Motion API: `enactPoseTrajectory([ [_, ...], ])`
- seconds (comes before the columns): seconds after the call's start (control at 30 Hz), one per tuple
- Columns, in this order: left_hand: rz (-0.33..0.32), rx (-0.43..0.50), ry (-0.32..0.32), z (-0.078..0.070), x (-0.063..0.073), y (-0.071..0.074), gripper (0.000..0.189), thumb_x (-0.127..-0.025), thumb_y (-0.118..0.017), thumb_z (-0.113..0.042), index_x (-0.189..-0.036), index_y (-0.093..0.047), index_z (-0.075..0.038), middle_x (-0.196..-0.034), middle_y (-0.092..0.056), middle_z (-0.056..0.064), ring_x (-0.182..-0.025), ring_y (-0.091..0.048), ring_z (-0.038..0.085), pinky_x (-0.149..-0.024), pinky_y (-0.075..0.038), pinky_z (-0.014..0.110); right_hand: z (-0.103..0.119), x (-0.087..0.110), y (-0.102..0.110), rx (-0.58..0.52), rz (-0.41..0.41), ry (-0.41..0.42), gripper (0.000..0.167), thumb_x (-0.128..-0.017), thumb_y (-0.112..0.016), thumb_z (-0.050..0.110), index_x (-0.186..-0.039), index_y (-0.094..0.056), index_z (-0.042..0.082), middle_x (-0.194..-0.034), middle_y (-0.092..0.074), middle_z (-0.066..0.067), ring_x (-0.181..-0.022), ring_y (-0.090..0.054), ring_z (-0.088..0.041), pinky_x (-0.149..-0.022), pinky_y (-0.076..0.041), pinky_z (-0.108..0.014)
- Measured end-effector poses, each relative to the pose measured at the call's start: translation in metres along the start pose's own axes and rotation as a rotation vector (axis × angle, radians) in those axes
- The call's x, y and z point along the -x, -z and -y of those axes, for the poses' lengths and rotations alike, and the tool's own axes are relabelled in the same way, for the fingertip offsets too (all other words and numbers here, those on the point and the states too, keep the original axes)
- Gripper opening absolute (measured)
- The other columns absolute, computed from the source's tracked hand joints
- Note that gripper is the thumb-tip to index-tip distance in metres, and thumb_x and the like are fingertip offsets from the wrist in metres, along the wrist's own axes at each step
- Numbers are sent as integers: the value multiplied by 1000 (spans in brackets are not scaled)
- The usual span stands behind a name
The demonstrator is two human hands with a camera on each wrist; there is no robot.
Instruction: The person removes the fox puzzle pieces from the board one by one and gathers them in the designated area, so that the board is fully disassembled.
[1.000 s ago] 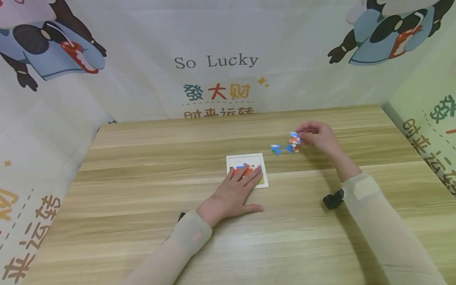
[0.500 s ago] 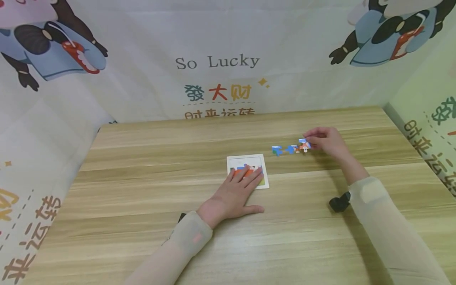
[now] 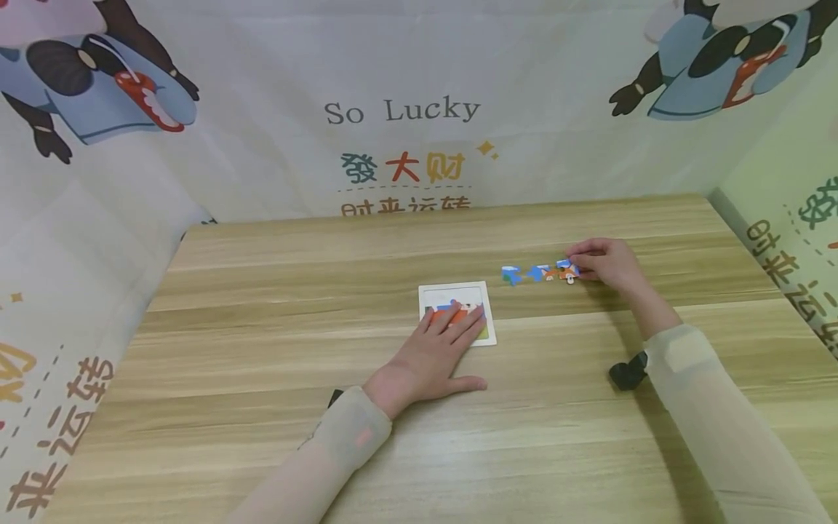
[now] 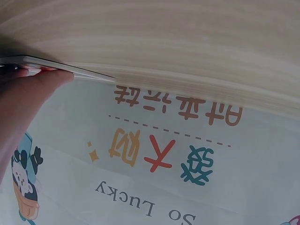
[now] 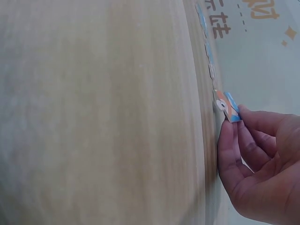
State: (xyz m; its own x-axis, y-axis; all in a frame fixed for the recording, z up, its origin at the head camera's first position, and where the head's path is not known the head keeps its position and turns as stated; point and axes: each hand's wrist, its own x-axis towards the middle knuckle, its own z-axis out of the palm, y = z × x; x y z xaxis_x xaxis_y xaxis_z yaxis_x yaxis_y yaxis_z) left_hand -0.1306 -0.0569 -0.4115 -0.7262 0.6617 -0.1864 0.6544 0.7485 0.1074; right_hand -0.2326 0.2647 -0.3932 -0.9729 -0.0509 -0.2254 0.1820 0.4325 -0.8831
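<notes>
A white-framed jigsaw puzzle board (image 3: 489,336) lies mid-table, its lower part filled with red, blue and green picture. My left hand (image 3: 428,358) rests flat over its lower half, fingers spread and straight, hiding much of the picture. Farther right, my right hand (image 3: 610,263) pinches an orange, white and blue puzzle piece (image 5: 227,106) by its edge, close over the table. To the left of that piece lie a blue and orange puzzle piece (image 3: 540,274) and a blue, white and green puzzle piece (image 3: 511,274), in a short row.
The wood-grain table (image 3: 262,306) reaches back to a printed cloth wall (image 3: 262,145) with lettering and cartoon figures. Similar cloth hangs at both sides. A black wrist camera (image 3: 628,372) juts out from under the right sleeve.
My right hand has moved right and slightly toward me, drawing the pinched piece away from the other pieces and lowering it. The left hand stays on the puzzle board.
</notes>
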Motion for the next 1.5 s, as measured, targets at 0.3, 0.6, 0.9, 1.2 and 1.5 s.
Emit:
enactPoseTrajectory([
  [0.3,3,7,-1,-1,-1,1,93,-94,-47,-69,-162,-8,-19,-170,-5,-4,-158,-5,27,-127,-10,53,1,0,1,54,-20,-3,37,-99,-60,10,-128,-56,-13,-80,-64,23,-73,-60,9,-69,-56,-13],
  [0.6,12,8,2,-1,0,2,94,-94,-47,-69,-162,-7,-19,-170,-4,-4,-158,-4,27,-127,-9,53,4,4,3,95,-50,33,34,-100,-59,11,-126,-59,-11,-79,-63,28,-74,-60,11,-69,-55,-11],
  [0.9,16,9,16,3,-4,3,57,-108,-36,-29,-161,-16,-22,-169,-13,-6,-157,-11,25,-127,-14,51,9,7,-4,136,-90,79,31,-100,-60,15,-122,-63,-7,-95,-71,8,-73,-62,6,-70,-56,-14],
  [1.2,-12,-36,16,2,-7,10,53,-107,-32,-7,-158,-29,-21,-167,-24,-5,-154,-24,25,-124,-26,48,22,9,-27,175,-53,150,30,-100,-58,17,-119,-66,-4,-108,-72,-13,-73,-63,-1,-63,-52,-19],
  [1.5,-153,5,-6,0,-6,7,48,-104,-40,-6,-151,-44,-15,-153,-38,13,-145,-37,31,-121,-32,43,40,7,-63,175,33,184,27,-101,-57,14,-119,-67,-3,-117,-69,-25,-85,-68,-19,-72,-57,-22],
])
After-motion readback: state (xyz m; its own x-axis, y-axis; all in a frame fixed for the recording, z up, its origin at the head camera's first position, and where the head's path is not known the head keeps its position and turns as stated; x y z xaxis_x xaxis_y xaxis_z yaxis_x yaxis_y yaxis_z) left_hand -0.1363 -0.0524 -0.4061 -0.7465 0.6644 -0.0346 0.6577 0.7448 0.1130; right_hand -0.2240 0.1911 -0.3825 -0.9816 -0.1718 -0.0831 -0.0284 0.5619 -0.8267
